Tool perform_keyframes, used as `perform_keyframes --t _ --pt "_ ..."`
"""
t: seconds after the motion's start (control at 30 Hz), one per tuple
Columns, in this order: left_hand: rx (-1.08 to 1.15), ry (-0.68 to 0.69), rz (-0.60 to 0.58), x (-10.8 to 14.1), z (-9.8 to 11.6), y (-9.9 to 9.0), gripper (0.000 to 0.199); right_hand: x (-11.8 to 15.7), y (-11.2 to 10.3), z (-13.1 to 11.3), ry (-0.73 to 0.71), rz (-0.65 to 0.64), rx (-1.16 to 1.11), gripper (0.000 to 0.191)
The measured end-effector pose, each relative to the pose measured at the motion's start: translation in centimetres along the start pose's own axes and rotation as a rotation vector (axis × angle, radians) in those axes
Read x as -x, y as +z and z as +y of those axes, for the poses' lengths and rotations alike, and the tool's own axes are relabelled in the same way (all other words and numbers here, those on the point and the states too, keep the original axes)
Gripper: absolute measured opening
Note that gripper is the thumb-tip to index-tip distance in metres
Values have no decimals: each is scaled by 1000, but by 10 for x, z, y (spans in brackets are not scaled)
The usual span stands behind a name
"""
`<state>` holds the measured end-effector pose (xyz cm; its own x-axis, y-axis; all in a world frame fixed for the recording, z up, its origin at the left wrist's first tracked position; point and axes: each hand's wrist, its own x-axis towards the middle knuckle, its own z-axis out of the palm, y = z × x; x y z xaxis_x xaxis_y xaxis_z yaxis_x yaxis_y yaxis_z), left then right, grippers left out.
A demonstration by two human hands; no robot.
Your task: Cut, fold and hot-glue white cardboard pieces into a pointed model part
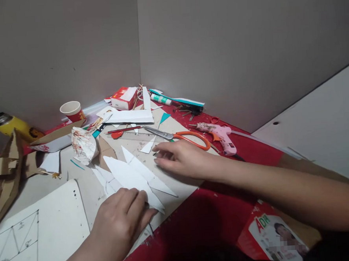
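My left hand [120,218] is closed at the near end of a white paper cutout [126,174] with long pointed ends, the fingertips pressed on its edge. Other pointed white paper pieces [150,175] lie beside and under it on a grey board [185,187]. My right hand [182,157] hovers low over the board just right of the cutout. Its thumb and fingers are apart, with nothing seen between them. Right behind that hand lie orange-handled scissors [192,136], blades pointing left. A small white paper triangle [147,146] rests near its fingertips.
A pink glue gun [222,135] lies at the right on the red tabletop [180,232]. Towards the back stand a paper cup [71,109], a yellow bottle [14,126] and a red box [123,98]. Cardboard [6,176] and a sheet with drawn lines [55,216] occupy the left. Walls close off the back.
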<state>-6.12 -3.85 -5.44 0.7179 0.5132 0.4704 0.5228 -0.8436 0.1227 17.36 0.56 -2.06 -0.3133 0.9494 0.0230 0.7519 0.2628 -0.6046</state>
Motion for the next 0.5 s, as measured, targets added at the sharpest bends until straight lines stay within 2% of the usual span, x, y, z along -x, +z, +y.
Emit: perform_keyframes --t 0.17,0.33,0.5 --pt "-26 46 -32 -1 -3 -4 30 -27 22 -3 -9 -89 -90 44" --pt "-12 55 -106 2 -7 -4 37 -30 30 2 -32 -101 -122 45" --pt "-80 151 -185 0 -7 -5 47 -31 32 11 -4 -101 -218 49"
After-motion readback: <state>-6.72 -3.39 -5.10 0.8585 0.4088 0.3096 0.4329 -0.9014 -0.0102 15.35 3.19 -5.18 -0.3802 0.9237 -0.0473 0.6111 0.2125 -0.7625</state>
